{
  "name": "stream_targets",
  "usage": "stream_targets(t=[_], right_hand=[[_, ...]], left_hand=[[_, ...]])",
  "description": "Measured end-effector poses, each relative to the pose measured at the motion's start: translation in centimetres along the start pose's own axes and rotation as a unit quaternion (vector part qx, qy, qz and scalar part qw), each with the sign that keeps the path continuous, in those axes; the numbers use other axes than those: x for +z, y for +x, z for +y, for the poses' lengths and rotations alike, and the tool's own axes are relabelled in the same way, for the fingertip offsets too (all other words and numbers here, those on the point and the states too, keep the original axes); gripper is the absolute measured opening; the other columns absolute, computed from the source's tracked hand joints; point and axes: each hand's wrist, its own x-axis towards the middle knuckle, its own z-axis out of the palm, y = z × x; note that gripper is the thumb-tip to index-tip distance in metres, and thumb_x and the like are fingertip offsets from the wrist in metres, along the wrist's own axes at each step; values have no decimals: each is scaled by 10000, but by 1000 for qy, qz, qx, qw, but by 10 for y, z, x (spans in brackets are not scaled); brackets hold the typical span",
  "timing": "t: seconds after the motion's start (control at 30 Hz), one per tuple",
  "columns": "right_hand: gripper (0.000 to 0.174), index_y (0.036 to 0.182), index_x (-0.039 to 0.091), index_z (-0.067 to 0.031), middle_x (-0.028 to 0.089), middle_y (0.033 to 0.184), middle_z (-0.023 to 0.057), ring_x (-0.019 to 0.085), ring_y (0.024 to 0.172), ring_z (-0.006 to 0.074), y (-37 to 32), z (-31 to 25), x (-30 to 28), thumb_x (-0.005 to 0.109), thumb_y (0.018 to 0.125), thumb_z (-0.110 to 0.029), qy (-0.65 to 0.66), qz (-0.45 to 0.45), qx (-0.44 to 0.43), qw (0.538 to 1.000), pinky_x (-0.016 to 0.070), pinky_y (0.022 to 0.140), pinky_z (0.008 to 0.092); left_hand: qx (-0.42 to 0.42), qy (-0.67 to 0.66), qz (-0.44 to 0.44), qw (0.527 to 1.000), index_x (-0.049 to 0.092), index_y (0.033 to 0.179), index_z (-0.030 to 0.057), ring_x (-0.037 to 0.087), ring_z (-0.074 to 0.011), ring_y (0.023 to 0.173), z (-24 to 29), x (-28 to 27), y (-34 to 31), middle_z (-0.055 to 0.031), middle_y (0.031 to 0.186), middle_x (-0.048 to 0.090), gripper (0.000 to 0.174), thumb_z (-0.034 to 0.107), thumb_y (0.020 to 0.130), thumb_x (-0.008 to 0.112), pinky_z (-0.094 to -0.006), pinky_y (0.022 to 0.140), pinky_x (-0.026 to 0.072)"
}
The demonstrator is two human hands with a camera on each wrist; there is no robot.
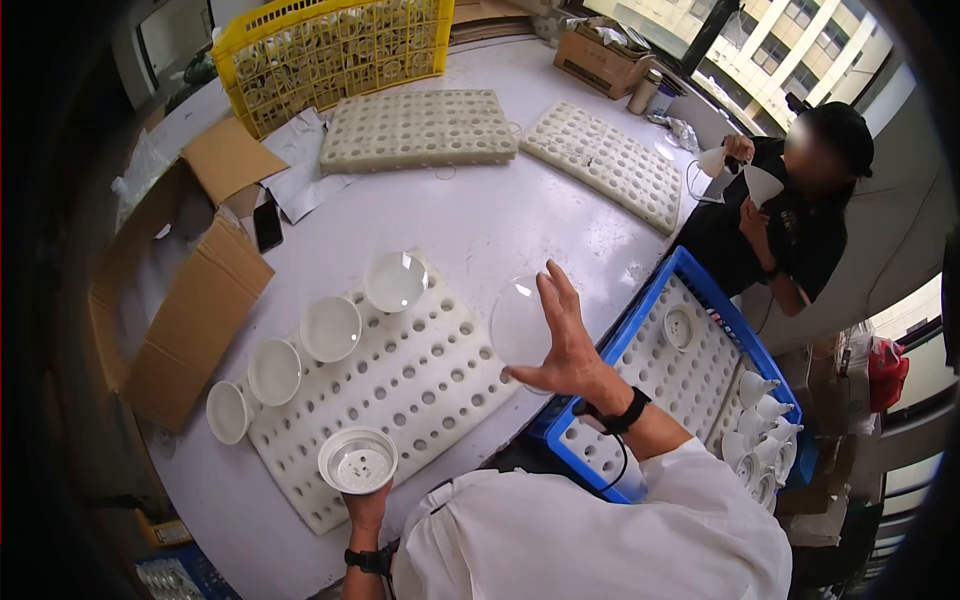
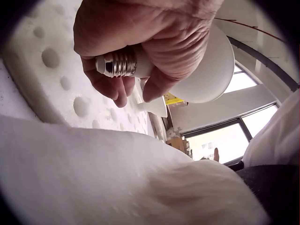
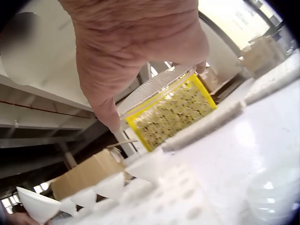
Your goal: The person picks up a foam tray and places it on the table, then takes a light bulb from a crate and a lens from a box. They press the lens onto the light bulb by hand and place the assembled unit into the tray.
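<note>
My left hand (image 1: 366, 508) grips a white cone-shaped bulb housing (image 1: 358, 462) from below, its open cup facing up with a holed disc inside. In the left wrist view the fingers curl round its neck beside the metal screw base (image 2: 118, 64). My right hand (image 1: 572, 345) is raised over the table, with a clear round cover (image 1: 518, 322) held by its rim between spread thumb and fingers. Several more white bulb housings (image 1: 331, 329) stand in a row along the left edge of a white foam board (image 1: 400, 400) with rows of holes.
A blue crate (image 1: 560, 440) with foam boards and bulbs (image 1: 768, 420) is at the right. Two more foam boards (image 1: 420, 130) and a yellow basket (image 1: 340, 60) lie farther back. An open carton (image 1: 200, 320) and phone (image 1: 267, 225) are left. Another person (image 1: 810, 200) handles white cones.
</note>
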Motion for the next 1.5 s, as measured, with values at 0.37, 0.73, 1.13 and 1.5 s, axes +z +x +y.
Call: stream_targets(t=[0.37, 0.73, 1.13, 1.5], right_hand=[[1154, 1467, 57, -230, 68, 1439, 347, 186, 1316, 507, 3, -64, 8, 707, 618, -663, 882, -191, 176, 394, 238, 1037, 621], [1184, 1476, 112, -113, 276, 1442, 167, 334, 1308, 275, -14, -54, 52, 798, 591, -498, 650, -247, 163, 700, 287, 1057, 398], [1157, 1459, 170, -81, 264, 1446, 123, 274, 1320, 270, -10, -72, 63, 841, 587, -441, 377, -332, -36, 864, 246, 1073, 402], [1155, 1457, 153, -74, 205, 1474, 161, 205, 1359, 309, -22, -74, 83, 841, 587, -398, 453, -348, 48, 819, 194, 1109, 408]], left_hand=[[154, 128, -68, 977, 575, 1075, 23, 611, -195, 944, 106, 21, 1, -87, 1044, 631, 348, 50, 746, 686, -315, 827, 482], [220, 209, -82, 949, 644, 987, 27, 687, -234, 815, 134, 35, 0, -115, 866, 694, 300, 100, 705, 717, -305, 695, 536], [217, 229, -66, 947, 612, 1056, 23, 670, -326, 730, 130, 39, -3, -183, 766, 662, 430, 100, 652, 738, -366, 645, 542], [167, 227, -95, 955, 617, 991, 9, 654, -359, 756, 125, 37, -3, -214, 777, 650, 355, 137, 677, 719, -390, 665, 536]])
